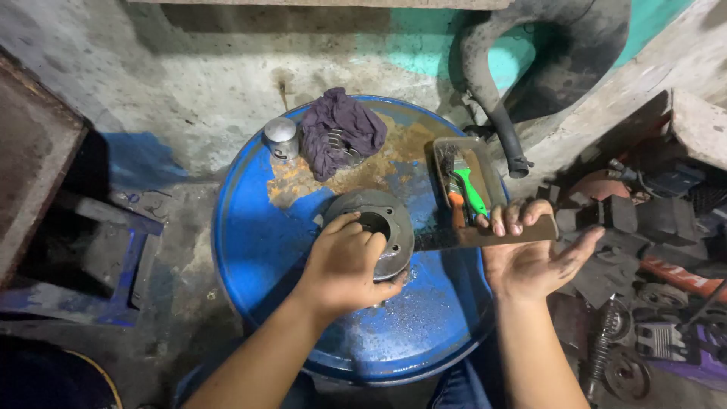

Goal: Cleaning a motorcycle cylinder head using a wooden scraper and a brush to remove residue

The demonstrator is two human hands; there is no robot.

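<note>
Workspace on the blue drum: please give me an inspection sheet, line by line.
Surface: blue drum top, rusty and wet in patches.
Job's things: round metal part with centre hole; flat metal strip.
Clutter: purple rag, metal cup, tray with green-handled brush.
Grips: left hand grips the round part; right hand holds the strip, palm up.
Cables: nothing seen.
Surroundings: black pipe at the wall; scrap parts at the right.
</note>
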